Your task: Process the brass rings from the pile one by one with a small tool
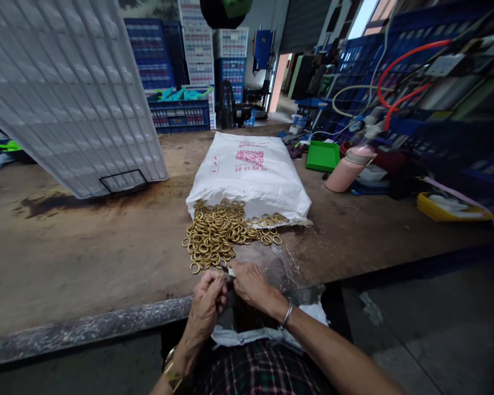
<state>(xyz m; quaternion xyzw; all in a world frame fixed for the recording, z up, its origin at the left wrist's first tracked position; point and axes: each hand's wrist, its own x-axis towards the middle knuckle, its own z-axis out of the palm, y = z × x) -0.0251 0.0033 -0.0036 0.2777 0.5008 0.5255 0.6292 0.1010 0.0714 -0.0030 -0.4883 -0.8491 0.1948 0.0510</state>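
Note:
Over the table's front edge my two hands meet. My left hand [209, 293] is closed in a pinch; whatever sits between its fingertips is too small to name. Wrapped round a small tool with a pale handle and dark tip [231, 271], my right hand [252, 284] is closed too, with the tip close to my left fingers. Just beyond them lies a heap of brass-coloured rings [214, 233], spilling from the mouth of a white woven sack [251, 184] with red print. Below my hands, pale cloth or sacking [247, 336] lies around a dark opening in my lap.
A tall white ribbed plastic panel [86, 99] leans over the table [148, 252] at left. To the right are a green tray [323, 156], a pink bottle [348, 170], red hoses [389, 101] and a yellow tray [453, 208]. Stacked crates [197, 55] stand behind.

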